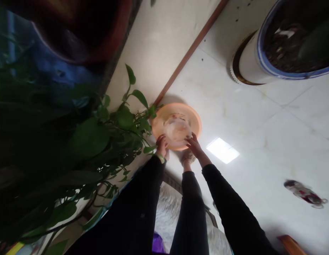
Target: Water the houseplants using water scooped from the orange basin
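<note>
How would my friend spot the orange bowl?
On the pale floor, look between the trailing plant and the bright light patch. The left hand and right hand are at the near rim of the orange bowl. Unlike the white, blue-rimmed plant pot, it's peachy.

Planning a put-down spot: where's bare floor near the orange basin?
Widest: floor right of the orange basin, between the white pot and the red-patterned object. Narrower: between the brown strip and that pot, with dark specks. Crowded: left, leaves at the rim; near side, left hand, right hand, a foot.
</note>
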`<state>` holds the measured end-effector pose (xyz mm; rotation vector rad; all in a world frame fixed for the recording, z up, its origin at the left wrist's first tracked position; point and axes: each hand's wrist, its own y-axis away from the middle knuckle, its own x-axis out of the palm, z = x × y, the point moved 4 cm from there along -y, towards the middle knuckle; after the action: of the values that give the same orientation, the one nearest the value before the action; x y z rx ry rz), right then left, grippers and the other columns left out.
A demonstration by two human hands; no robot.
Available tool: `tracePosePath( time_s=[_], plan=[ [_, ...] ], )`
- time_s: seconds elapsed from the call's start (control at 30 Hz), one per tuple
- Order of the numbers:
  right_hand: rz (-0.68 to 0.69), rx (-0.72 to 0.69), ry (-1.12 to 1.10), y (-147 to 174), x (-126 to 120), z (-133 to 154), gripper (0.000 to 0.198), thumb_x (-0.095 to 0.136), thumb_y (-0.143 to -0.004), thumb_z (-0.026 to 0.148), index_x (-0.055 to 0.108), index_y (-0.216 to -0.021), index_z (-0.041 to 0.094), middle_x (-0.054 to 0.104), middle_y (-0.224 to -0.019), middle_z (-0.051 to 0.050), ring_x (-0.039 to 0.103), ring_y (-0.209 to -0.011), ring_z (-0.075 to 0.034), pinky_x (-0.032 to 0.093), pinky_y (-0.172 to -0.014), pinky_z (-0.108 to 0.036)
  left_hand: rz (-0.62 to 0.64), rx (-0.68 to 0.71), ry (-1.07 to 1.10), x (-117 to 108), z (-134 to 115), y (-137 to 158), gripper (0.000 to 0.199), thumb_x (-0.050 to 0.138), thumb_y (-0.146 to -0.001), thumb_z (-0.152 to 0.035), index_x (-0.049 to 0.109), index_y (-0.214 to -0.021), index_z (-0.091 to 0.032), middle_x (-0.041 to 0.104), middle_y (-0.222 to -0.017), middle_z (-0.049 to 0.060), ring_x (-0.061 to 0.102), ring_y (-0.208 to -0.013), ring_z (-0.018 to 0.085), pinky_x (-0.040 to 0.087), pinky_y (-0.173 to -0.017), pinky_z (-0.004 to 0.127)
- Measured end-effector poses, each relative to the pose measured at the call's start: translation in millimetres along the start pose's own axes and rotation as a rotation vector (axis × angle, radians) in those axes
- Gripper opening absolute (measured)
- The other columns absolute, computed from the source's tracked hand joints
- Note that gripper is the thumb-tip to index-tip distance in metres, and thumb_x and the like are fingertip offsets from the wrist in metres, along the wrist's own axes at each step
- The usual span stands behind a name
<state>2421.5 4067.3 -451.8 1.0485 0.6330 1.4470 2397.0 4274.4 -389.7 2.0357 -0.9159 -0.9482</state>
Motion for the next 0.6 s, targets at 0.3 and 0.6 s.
tracePosePath(
  time_s=[0.3, 0.6],
  plan=[
    [0.169, -0.15, -0.047, 121.3, 5.4, 89.2, 0.086, 0.089, -0.07, 0.06, 0.059, -0.145, 0.032, 0.07, -0.154, -0.013, 0.07, -0.147, -0.038, 0.056, -0.126, -0.058, -0.08, 0.211, 0.147, -23.1, -59.0, 124.1, 0.031, 0.077, -0.085, -0.043, 0.067, -0.109, -0.027, 0.08, -0.126, 0.01, 0.075, -0.133, 0.03, 0.06, -0.111, 0.042],
    [0.212, -0.204, -0.084, 283.0, 16.6, 169.4, 0.085, 0.097, -0.071, 0.062, 0.061, -0.144, 0.037, 0.074, -0.15, -0.011, 0.074, -0.144, -0.04, 0.057, -0.122, -0.064, -0.085, 0.308, 0.334, -61.1, -124.9, 290.7, 0.038, 0.086, -0.084, -0.047, 0.07, -0.112, -0.028, 0.08, -0.125, 0.008, 0.074, -0.131, 0.032, 0.06, -0.116, 0.046]
  ],
)
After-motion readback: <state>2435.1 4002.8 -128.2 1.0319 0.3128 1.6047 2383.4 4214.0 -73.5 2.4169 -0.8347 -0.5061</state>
